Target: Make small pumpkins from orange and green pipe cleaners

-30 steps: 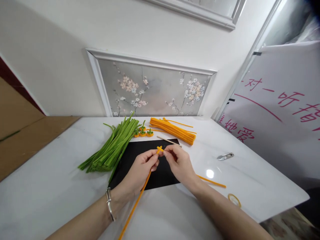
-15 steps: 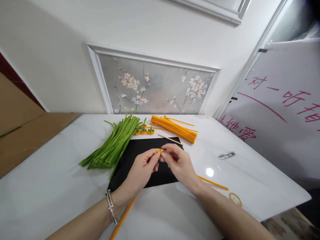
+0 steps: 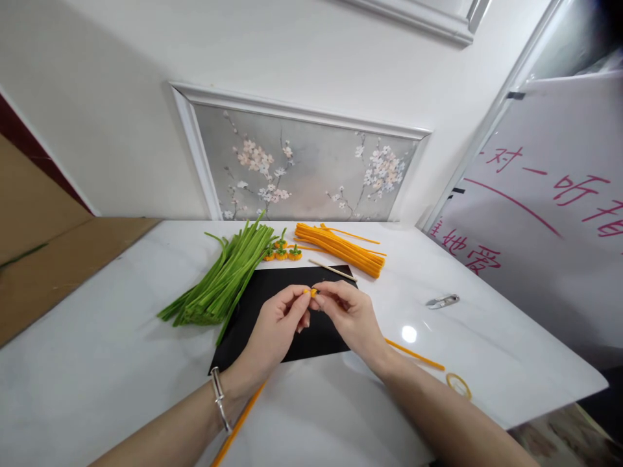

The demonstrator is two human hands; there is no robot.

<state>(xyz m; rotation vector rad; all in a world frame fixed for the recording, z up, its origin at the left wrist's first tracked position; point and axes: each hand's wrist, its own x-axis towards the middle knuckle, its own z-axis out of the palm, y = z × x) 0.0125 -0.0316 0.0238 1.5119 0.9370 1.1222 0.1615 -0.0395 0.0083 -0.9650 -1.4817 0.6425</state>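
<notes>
Where left fingers (image 3: 298, 310) and right fingers (image 3: 333, 303) pinch orange chenille (image 3: 313, 293), its shape is obscured.

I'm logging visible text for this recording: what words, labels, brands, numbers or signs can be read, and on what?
"对一听": handwritten in red on the white board; a short stroke precedes it, and the character after it is cut off by the picture's edge.
"她爱": lower on the same board; the partial character before it is too small to read surely.
No lettering can be made out on the thread snips.
</notes>
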